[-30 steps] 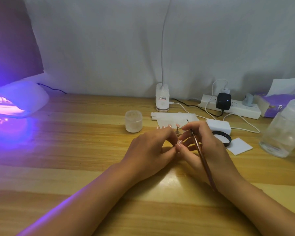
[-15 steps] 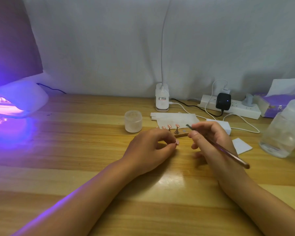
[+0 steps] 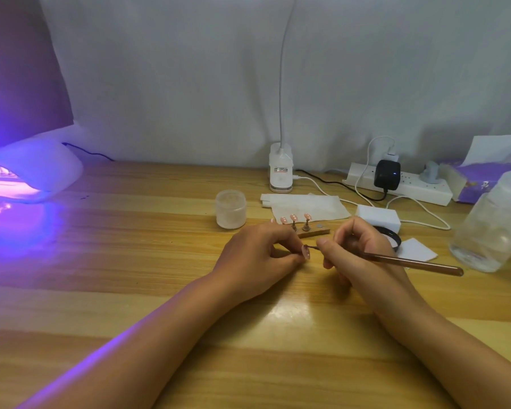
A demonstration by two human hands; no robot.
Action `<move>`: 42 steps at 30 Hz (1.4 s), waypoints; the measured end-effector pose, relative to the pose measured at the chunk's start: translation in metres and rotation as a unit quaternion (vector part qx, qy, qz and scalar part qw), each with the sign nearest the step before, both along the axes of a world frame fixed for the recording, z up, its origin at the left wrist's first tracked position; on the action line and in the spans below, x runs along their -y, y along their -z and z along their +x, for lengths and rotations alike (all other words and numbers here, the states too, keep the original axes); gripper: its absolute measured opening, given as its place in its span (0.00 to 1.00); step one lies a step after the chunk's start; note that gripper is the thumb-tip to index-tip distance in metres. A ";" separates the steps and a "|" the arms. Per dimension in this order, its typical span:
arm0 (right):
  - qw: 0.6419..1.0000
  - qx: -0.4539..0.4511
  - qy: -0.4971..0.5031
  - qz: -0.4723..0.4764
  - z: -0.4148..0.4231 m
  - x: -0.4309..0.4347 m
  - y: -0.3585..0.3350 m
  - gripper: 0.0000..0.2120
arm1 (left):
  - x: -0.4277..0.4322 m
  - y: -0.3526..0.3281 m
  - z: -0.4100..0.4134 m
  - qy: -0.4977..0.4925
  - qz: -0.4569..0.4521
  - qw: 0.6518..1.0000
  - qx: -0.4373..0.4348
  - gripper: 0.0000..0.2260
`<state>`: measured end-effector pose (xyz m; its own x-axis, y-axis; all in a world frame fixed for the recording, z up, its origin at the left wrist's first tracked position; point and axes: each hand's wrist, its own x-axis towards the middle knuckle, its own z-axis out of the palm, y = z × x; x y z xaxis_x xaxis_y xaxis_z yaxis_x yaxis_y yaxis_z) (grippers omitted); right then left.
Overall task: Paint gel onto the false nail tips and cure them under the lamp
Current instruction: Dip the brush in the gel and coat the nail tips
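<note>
- Pinching one nail tip [image 3: 306, 251] in the left hand [image 3: 260, 255] at frame centre, face turned rightward to meet the bristles.
- Gripping the brush [image 3: 410, 262] pen-style in the right hand [image 3: 357, 252], bristles seemingly touching the nail (handle angled out right for control).
- Leaving other tips [image 3: 293, 217] on the stand [image 3: 316, 232] just behind.
- Keeping the lamp [image 3: 33, 172] lit at far left, ready for curing.

Glossy wooden table [image 3: 130, 290], frosted plastic jar [image 3: 230, 208]

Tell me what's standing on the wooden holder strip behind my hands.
Pink nail tips on small pegs, plus one bare grey pad. The wooden holder strip runs behind the left hand, which covers its left end.
</note>
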<state>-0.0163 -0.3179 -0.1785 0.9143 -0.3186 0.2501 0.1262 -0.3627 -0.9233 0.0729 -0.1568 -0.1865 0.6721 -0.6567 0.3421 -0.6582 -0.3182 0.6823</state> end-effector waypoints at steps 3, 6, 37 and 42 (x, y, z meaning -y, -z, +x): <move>0.999 -0.019 0.003 -0.039 0.001 0.000 0.001 0.06 | 0.000 0.000 0.000 -0.005 0.008 1.000 0.000 0.02; 0.998 -0.030 -0.006 -0.054 0.000 0.000 0.001 0.06 | -0.001 0.000 0.000 -0.003 0.015 1.000 0.005 0.03; 1.000 0.005 0.024 -0.001 -0.004 -0.003 -0.005 0.07 | -0.001 -0.001 0.000 0.007 0.009 1.000 0.004 0.02; 1.000 -0.016 -0.009 -0.024 -0.005 -0.006 -0.005 0.08 | -0.001 -0.001 0.001 0.005 0.008 1.000 0.007 0.03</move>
